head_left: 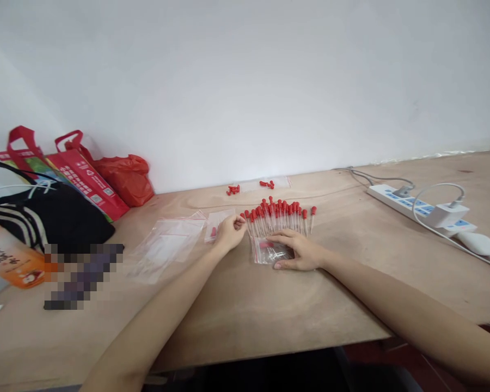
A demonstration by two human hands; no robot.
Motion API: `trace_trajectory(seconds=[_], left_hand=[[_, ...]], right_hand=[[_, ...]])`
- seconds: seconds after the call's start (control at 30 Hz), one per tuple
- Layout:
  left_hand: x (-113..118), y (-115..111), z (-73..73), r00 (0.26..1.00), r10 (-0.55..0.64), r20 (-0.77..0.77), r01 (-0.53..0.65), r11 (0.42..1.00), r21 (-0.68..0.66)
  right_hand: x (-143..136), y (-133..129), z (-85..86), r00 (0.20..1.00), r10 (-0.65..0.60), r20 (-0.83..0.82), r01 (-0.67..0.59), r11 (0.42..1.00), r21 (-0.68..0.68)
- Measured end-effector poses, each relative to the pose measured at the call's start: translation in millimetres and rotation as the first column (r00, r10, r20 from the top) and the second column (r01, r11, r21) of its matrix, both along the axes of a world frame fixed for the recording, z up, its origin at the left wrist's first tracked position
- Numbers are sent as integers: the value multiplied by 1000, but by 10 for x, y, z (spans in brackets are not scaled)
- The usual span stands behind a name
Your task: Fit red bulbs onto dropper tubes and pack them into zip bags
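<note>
A row of glass droppers with red rubber bulbs (pixel 283 209) lies fanned out in front of me, bulbs pointing to the wall. My left hand (pixel 231 233) is at the row's left end with its fingers curled together; whatever may be in them is hidden. Flat over a small clear zip bag (pixel 265 251) rests my right hand (pixel 300 251), its fingers stretched out and its thumb apart at the near edge. The bag lies just on my side of the droppers and is partly covered by this hand. Beside my left hand is another small zip bag (pixel 219 218) with something red on it.
Larger clear bags (pixel 167 239) lie to the left. Loose red bulbs (pixel 233 190) and a clear bag (pixel 251 185) are near the wall. Shopping bags (pixel 87 179) and a black bag (pixel 69 218) stand far left. A power strip (pixel 396 199) with cables is at right.
</note>
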State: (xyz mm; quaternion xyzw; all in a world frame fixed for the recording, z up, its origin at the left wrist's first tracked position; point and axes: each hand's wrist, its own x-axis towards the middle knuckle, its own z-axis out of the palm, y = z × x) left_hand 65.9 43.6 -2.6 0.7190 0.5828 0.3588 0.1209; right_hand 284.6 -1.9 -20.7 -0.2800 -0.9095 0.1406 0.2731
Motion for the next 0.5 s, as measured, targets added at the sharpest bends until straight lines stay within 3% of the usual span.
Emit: trace_trajectory(seconds=[0.23, 0.5], left_hand=[[281, 524, 103, 987, 118, -111, -133, 981, -140], [397, 653, 85, 988, 145, -58, -153, 973, -175]], right_hand=[[8, 4, -2, 1000, -7, 1, 7, 1000, 0], [-5, 18, 9, 1000, 6, 10, -6, 1000, 10]])
